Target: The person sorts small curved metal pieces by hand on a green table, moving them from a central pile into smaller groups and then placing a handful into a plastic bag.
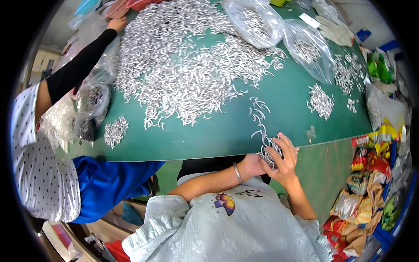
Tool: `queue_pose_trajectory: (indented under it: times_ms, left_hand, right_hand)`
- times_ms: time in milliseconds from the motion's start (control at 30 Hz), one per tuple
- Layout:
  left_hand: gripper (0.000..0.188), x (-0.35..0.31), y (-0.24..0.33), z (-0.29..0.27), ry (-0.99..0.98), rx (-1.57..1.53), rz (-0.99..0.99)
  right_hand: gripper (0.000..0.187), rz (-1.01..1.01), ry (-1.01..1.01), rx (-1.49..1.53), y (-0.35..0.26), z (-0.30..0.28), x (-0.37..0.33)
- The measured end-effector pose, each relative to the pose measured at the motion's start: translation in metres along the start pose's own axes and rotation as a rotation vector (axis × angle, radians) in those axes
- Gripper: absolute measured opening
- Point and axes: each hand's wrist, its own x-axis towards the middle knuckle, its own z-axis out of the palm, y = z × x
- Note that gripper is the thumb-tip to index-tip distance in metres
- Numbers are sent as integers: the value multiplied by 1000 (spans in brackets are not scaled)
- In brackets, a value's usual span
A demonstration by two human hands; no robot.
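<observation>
At the near edge of the green table [174, 142], my two hands are cupped together around a clump of small curved silver metal pieces [269, 158]. My left hand [252, 165], with a bracelet at its wrist, lies against the clump's lower left side; its fingers are mostly hidden. My right hand [284, 163] curls its fingers over the pieces from the right. A loose trail of the same curved pieces [258, 114] runs from the clump up the table. Beyond it spreads a large heap of curved pieces [187, 83].
Smaller piles lie at the right [321, 102] and left [116, 132]. Clear plastic bags [312, 54] of pieces and a pale glove [334, 31] sit at the far right. A co-worker's dark-sleeved arm [80, 65] reaches along the left side. Colourful packages [362, 183] crowd the right floor.
</observation>
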Motion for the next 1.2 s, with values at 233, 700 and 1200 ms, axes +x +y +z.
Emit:
queue_pose_trajectory:
  times_ms: [233, 700, 1200]
  left_hand:
    - [50, -3, -2, -1, 106, 187, 7]
    - [51, -6, -1, -14, 153, 304, 20]
    - [52, -12, 4, -32, 201, 519, 95]
  right_hand:
    - [27, -52, 101, 35, 3, 11, -17]
    - [23, -150, 41, 36, 1, 17, -20]
    - [30, -251, 233, 89, 12, 44, -45]
